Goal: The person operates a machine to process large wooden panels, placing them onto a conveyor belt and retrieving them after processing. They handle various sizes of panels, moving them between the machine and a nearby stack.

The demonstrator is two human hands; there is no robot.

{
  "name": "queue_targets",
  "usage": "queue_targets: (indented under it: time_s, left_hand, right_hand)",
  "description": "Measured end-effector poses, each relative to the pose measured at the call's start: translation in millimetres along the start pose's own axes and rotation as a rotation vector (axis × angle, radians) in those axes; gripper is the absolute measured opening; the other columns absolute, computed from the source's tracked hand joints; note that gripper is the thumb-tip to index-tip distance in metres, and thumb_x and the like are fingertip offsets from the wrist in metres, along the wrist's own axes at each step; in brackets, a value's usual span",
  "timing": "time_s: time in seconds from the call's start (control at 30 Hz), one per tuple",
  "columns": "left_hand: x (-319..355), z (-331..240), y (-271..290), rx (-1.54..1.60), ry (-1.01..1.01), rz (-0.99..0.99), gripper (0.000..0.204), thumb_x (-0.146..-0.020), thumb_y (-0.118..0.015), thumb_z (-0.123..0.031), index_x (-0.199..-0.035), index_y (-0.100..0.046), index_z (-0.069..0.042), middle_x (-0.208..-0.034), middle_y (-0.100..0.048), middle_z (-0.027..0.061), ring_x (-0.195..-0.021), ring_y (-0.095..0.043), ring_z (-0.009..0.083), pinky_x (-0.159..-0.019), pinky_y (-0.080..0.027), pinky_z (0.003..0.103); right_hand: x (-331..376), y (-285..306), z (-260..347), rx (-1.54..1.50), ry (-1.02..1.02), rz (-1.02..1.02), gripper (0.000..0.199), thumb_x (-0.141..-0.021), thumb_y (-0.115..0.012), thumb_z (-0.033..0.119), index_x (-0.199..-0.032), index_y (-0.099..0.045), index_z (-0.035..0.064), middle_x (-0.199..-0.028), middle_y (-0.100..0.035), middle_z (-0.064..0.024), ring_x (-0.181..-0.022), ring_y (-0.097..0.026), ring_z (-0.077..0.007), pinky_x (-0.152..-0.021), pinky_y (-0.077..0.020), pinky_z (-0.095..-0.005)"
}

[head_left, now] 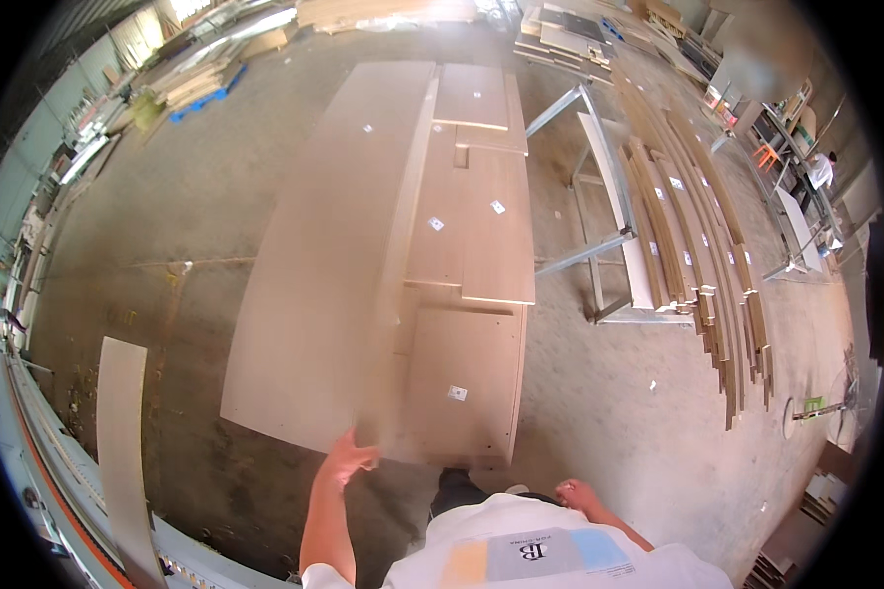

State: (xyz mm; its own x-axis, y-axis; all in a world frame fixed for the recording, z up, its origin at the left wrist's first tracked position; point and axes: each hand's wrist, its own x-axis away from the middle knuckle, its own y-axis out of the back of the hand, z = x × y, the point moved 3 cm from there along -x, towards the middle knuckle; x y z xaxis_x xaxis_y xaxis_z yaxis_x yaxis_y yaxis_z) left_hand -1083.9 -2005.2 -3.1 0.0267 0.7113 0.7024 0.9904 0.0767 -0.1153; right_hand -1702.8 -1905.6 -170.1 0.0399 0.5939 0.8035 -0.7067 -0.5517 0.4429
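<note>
My left hand (348,457) is at the near end of a long brown panel (314,265), by its right corner. Its thumb and forefinger are apart, and I see nothing held; a blurred patch hides part of the contact. My right hand (577,493) hangs by my right side with its fingers curled in and nothing visible in them. To the right of the long panel lie smaller brown boards with white labels: a near one (462,363), a middle one (501,226) and a far one (471,95).
A metal frame (599,238) stands on the right, beside long narrow strips (702,226) with labels. A pale board (123,442) lies on a machine (54,461) at the left. Stacked boards (565,39) are at the back. Another person (820,172) is at the far right.
</note>
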Motion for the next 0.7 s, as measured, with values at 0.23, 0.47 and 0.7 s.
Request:
queue_targets:
  time_s: [0.23,0.47,0.7]
  left_hand:
    - [20,57,-200,-0.067,0.076,0.045,0.061,-0.084,-0.084,-0.025,-0.13,-0.055,0.002,-0.114,-0.069,0.0144,-0.099,-0.071,0.0237,-0.077,-0.06,0.037]
    - [76,108,-415,-0.19,-0.085,0.571,0.038,-0.097,-0.071,-0.039,-0.111,-0.057,-0.007,-0.095,-0.069,0.0033,-0.088,-0.068,0.0127,-0.072,-0.054,0.028]
    - [42,118,-495,-0.041,-0.055,0.511,0.045,-0.102,-0.056,-0.051,-0.121,-0.058,-0.01,-0.11,-0.068,0.0068,-0.1,-0.066,0.0157,-0.084,-0.054,0.036]
  right_hand:
    - [24,26,164,-0.308,0.587,0.198,0.04,-0.099,-0.062,0.042,-0.115,-0.068,0.0059,-0.102,-0.073,-0.0057,-0.094,-0.068,-0.0168,-0.077,-0.0552,-0.0327]
    - [129,97,149,-0.007,0.449,-0.14,0.049,-0.093,-0.063,0.048,-0.112,-0.069,0.0023,-0.103,-0.072,-0.0159,-0.101,-0.069,-0.0283,-0.083,-0.0538,-0.0404]
    - [249,206,-48,-0.012,0.38,-0.165,0.046,-0.093,-0.062,0.047,-0.111,-0.07,0.0052,-0.105,-0.072,-0.0182,-0.101,-0.068,-0.0355,-0.086,-0.0517,-0.0425]
